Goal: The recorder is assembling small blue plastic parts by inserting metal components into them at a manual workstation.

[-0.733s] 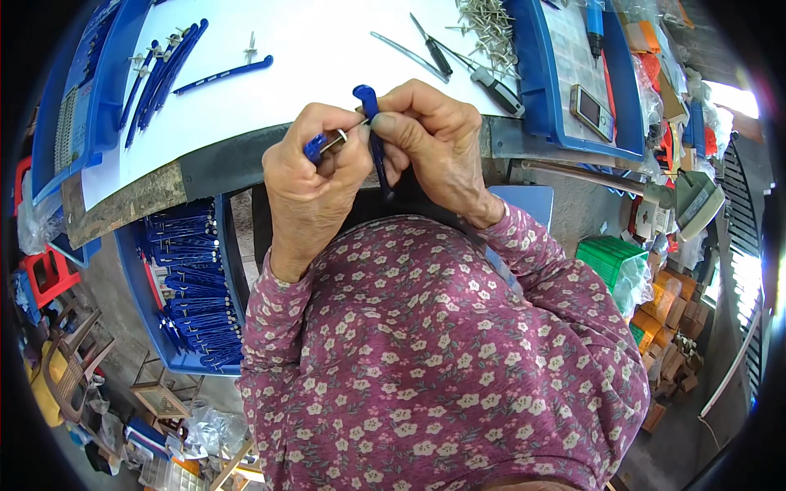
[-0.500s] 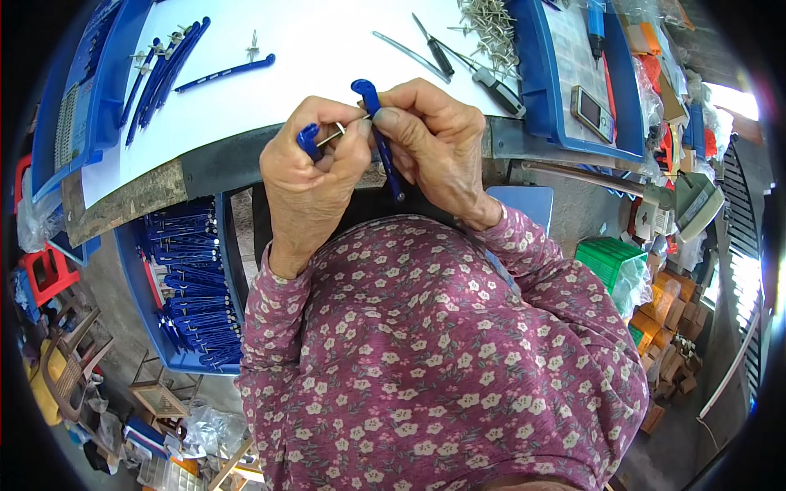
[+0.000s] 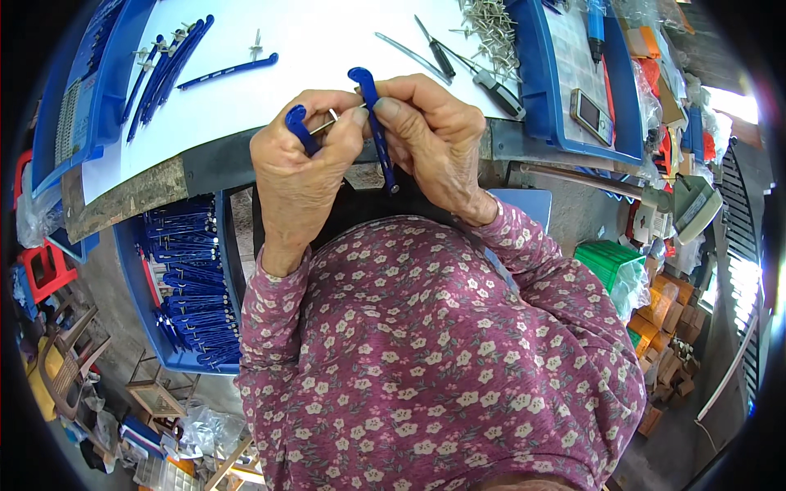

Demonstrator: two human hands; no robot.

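"How far along is it?"

"Partway through one piece, I'd judge. Over the counter's [image 3: 327, 49] near edge, the right hand [image 3: 438, 135] has its grip clamped on a blue strip [image 3: 379, 139]. The left hand's [image 3: 295, 172] grip pinches a metal pin [image 3: 327, 123] beside it, with a second blue strip [image 3: 300, 129] tucked in that same hand. Whether the pin is seated, I can't tell."

"And what's done or left?"

"On the counter's left part, a bundle of strips [image 3: 169, 75] and a lone strip [image 3: 229, 72] already carry pins. Below the counter's left side, the lower tray [image 3: 141, 290] is packed with blue strips. Loose pins [image 3: 491, 37] lie heaped at the counter's far right."

"Any room to move?"

"White surface shows mid-counter, beyond the hands. Tweezers [image 3: 413, 56] and a screwdriver [image 3: 434, 47] bound it on the counter's right; tray walls stand at both counter ends."
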